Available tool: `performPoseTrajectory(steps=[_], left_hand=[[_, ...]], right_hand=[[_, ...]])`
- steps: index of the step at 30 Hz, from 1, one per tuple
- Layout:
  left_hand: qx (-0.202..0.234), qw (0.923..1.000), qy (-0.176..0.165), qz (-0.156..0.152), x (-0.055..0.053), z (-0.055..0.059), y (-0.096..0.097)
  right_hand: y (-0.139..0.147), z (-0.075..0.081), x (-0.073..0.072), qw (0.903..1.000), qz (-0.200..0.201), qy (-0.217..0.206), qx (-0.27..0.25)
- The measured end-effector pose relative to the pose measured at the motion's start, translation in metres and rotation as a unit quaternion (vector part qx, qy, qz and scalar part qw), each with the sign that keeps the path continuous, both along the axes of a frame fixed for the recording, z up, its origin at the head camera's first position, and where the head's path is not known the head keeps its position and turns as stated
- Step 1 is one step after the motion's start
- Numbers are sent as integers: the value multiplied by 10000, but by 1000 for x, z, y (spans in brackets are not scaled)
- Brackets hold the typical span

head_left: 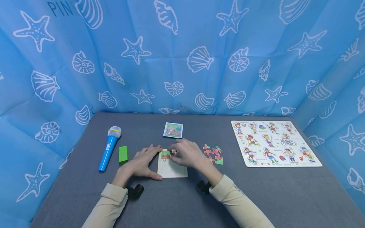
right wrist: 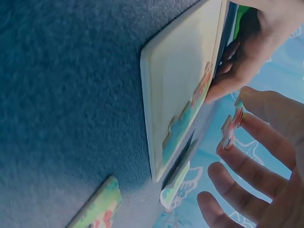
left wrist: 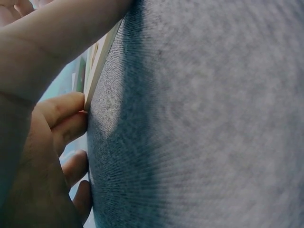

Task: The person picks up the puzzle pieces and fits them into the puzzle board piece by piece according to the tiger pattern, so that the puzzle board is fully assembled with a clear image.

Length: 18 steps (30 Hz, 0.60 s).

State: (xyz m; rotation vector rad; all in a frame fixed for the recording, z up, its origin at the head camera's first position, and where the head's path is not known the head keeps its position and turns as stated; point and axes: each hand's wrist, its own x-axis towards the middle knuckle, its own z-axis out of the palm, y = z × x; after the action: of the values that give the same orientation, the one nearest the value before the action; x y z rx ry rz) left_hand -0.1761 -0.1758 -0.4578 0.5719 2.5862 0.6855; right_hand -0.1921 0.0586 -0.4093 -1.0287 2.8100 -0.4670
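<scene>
My left hand [head_left: 145, 161] lies along the left side of a small pale puzzle board [head_left: 172, 171]. Its thumb is at the near left corner and its fingertips touch the far left corner. Above the board my right hand [head_left: 186, 153] pinches a small red and green jigsaw piece [right wrist: 230, 130] between thumb and fingers. Joined pieces [right wrist: 183, 126] line the far edge of the board; in the head view the right hand partly covers them. Several loose jigsaw pieces [head_left: 214, 153] lie on the table to the right of the board.
Behind the board lies a small picture card [head_left: 173, 130]. To the left are a green block [head_left: 123, 155] and a blue toy microphone [head_left: 109, 148]. A large sports-figure puzzle board [head_left: 275, 144] is at the right. A blue curtain [head_left: 182, 57] hangs behind the grey table [head_left: 171, 205].
</scene>
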Motion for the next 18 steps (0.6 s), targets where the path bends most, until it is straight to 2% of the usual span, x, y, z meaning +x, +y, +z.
performPoseTrajectory(steps=[8, 18], left_hand=[[-5, 10000, -58, 32, 0, 1, 0], [-18, 10000, -29, 58, 1, 0, 1]], right_hand=[[-3, -7, 2, 9999, 21, -41, 94], [-23, -15, 11, 9988, 177, 319, 340]])
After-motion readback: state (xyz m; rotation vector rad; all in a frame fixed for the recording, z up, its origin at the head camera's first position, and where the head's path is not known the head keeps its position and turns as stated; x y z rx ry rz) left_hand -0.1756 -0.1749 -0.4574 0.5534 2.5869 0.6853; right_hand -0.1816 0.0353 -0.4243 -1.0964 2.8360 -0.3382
